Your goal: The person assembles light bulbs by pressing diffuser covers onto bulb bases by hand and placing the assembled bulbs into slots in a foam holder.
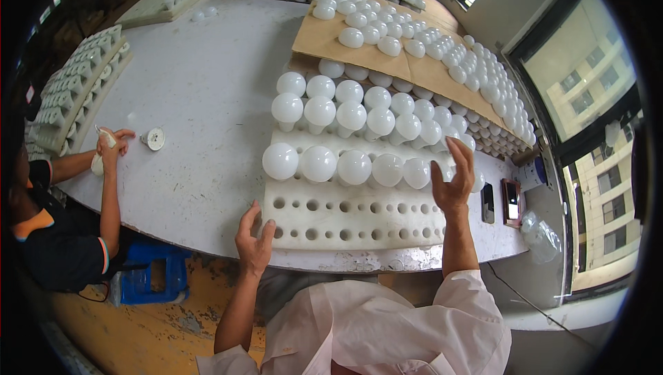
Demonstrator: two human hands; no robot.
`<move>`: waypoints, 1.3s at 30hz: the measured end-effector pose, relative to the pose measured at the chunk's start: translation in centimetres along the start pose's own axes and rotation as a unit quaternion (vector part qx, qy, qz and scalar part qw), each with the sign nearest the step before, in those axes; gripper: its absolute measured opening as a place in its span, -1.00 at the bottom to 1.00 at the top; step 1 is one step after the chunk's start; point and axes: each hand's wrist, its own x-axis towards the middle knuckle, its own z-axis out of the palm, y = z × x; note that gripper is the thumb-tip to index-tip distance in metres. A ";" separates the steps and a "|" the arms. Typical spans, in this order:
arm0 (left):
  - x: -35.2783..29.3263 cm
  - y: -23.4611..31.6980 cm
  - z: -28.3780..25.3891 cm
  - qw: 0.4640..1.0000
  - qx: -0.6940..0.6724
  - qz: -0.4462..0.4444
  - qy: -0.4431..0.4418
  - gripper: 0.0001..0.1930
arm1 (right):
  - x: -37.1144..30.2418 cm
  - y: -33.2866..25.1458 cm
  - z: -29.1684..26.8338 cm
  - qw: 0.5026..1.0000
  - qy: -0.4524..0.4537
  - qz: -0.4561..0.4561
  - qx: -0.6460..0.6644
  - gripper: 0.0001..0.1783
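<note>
A white foam tray [359,210] with rows of round holes lies at the table's near edge. Its two nearest rows of holes are bare; behind them stands a row of round white light bulbs [354,168], with more rows farther back. My left hand [254,242] is at the tray's left edge, thumb and fingers apart, holding nothing. Over the right end of the nearest bulb row is my right hand [453,180], its fingers raised and spread from the thumb. It partly hides the bulbs there, and whether it touches one I cannot tell.
Cardboard [394,64] bearing more bulbs tops stacked trays at the back right. Phones [488,204] and a plastic bag [540,237] lie at right. On the left, a co-worker's hands [110,146] hold a pale object near a round white part [153,139]. A blue stool [153,273] stands below.
</note>
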 end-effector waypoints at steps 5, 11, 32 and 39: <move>-0.4 0.3 1.3 0.992 -0.091 -0.067 -0.058 -0.50 | -11.5 13.0 -9.2 0.934 0.115 0.333 -0.053 -0.51; -0.6 0.1 1.0 0.995 -0.055 -0.058 -0.061 -0.55 | -20.1 15.3 -9.6 0.752 -0.062 0.633 0.173 -0.41; 3.6 -2.1 -5.3 0.987 -0.084 -0.136 -0.012 -0.56 | -14.9 18.9 -10.5 0.834 -0.188 0.508 0.105 -0.49; 3.3 -4.2 -5.8 0.991 0.077 -0.101 0.052 -0.50 | -0.4 37.5 -14.1 0.916 0.055 0.367 -0.154 -0.26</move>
